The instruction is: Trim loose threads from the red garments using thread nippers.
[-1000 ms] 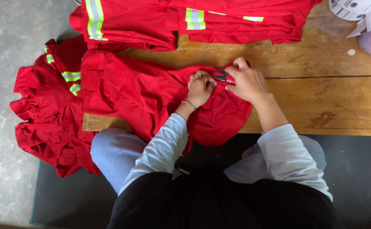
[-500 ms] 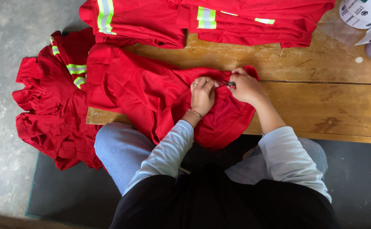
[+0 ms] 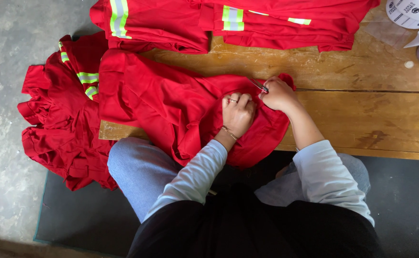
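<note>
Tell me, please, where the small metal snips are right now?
In the head view, the snips are in the right hand, just right of centre, over the red garment on the wooden table, beside the left hand.

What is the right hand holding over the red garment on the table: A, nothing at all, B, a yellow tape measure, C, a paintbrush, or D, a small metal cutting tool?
D: the right hand grips a small metal tool whose tip points at the red garment, beside the left hand pressing the cloth.
</note>
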